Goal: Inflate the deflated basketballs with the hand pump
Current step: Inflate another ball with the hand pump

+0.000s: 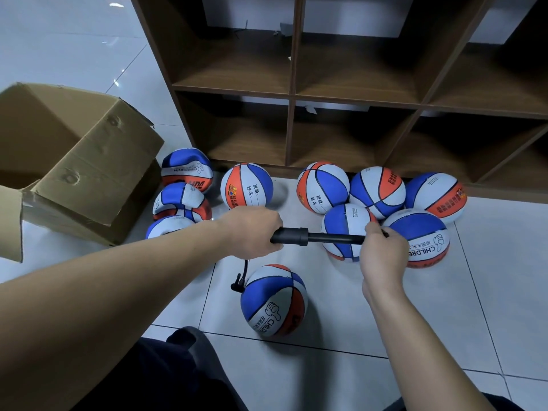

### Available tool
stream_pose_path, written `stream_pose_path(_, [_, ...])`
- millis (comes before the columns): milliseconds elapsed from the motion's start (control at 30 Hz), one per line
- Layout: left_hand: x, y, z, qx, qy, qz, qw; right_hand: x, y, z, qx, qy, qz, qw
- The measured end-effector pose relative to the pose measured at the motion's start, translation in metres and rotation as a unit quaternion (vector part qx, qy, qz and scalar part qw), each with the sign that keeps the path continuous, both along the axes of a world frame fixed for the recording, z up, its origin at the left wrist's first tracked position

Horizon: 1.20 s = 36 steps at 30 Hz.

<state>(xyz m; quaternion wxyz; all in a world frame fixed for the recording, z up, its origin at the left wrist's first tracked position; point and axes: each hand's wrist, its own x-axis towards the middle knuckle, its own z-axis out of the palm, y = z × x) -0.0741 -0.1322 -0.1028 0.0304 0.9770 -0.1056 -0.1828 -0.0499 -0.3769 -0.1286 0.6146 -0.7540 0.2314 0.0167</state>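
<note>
While the left hand grips the pump barrel and the right hand clasps its drawn-out handle, a hose feeds the basketball on the floor; next, seemingly, a firm push inward to drive air.

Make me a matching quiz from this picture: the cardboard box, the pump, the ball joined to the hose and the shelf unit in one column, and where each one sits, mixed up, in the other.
Things:
1. cardboard box
2. pump
3. ball on the hose
4. shelf unit

Places:
A. nearest the person, alone on the floor tiles
B. far left, open
C. along the back, behind the row of balls
D. held level between left hand and right hand

Pairs: 1-B, 2-D, 3-A, 4-C
</note>
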Motion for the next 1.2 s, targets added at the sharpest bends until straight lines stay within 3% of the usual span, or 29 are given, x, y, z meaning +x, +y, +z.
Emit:
stream_pose_path(667, [-0.002, -0.007, -0.001, -0.008, -0.004, -0.013, 1.0, -0.028, 0.046, -0.003, -0.04, 0.008, 0.153, 0.987])
stream_pose_path(1200, [0.001, -0.007, 0.0, -0.027, 0.003, -0.008, 1.0, -0.013, 0.032, -0.006, -0.026, 0.02, 0.171, 0.985])
